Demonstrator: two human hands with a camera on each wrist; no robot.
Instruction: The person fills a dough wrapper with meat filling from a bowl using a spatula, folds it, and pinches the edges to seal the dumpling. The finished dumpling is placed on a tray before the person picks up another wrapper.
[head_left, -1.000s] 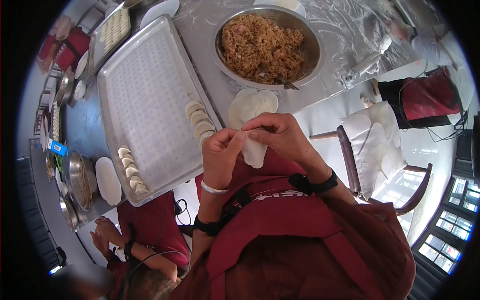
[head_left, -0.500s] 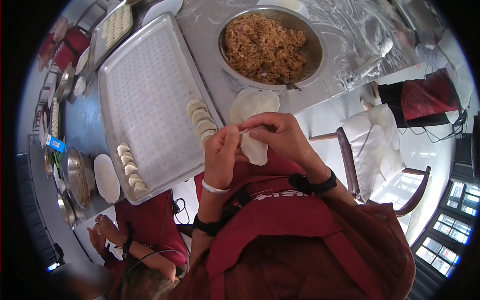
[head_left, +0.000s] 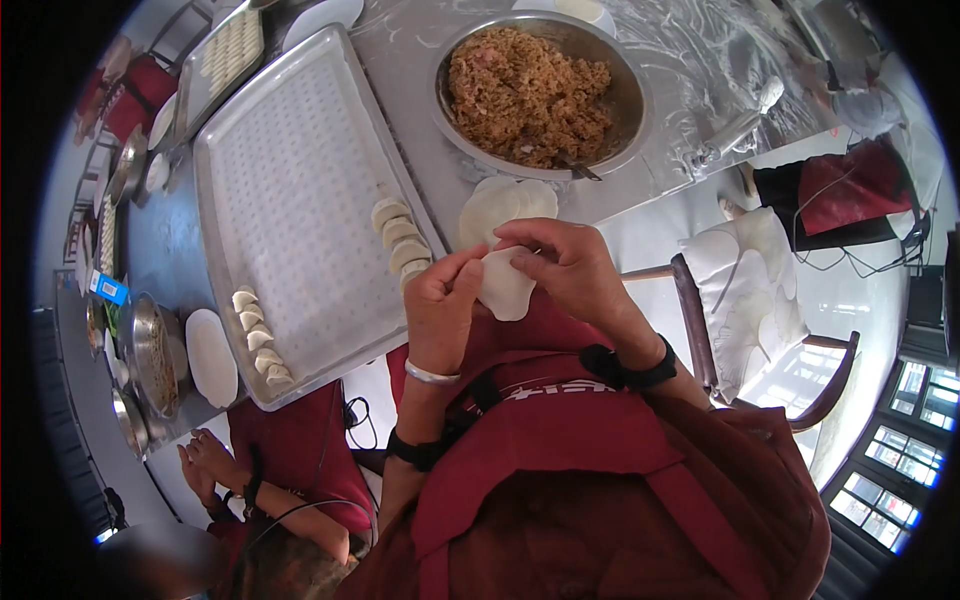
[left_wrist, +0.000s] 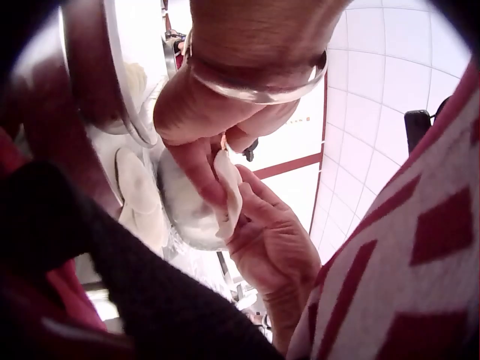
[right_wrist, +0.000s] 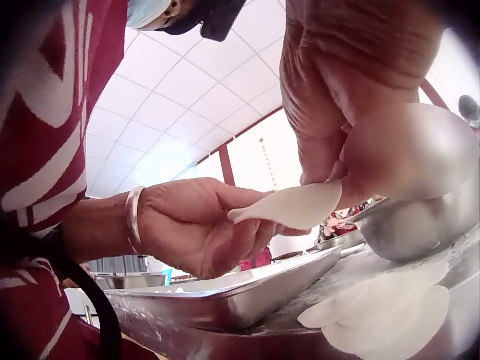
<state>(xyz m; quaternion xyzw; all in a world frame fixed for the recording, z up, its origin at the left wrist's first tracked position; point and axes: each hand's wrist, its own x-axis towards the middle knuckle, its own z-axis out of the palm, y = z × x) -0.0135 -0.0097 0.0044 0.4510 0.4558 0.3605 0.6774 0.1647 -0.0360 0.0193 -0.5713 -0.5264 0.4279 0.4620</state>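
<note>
Both hands pinch a pale dough wrapper [head_left: 507, 290] in front of the apron, near the table edge. My left hand [head_left: 440, 308] grips its left edge between thumb and fingers. My right hand [head_left: 575, 275] pinches the upper right edge. In the right wrist view the wrapper [right_wrist: 296, 205] bends in a curve between the two hands; the left wrist view shows it edge-on. Just beyond the hands, overlapping wrappers [head_left: 485, 208] lie on the table. Behind them stands a steel bowl [head_left: 642, 115] of brown filling [head_left: 525, 95], a utensil handle [head_left: 582, 170] at its rim.
A large metal tray [head_left: 300, 130] on the left carries two short rows of dumplings [head_left: 398, 238]. Further left are a white oval plate [head_left: 213, 358] and another bowl [head_left: 152, 340]. A second person's hands [head_left: 212, 462] show at lower left. At right stands a covered chair [head_left: 745, 300].
The fingertips, close together at the wrapper's top edge before, are now slightly apart. More of the wrapper's face shows, and its lower edge has risen a little.
</note>
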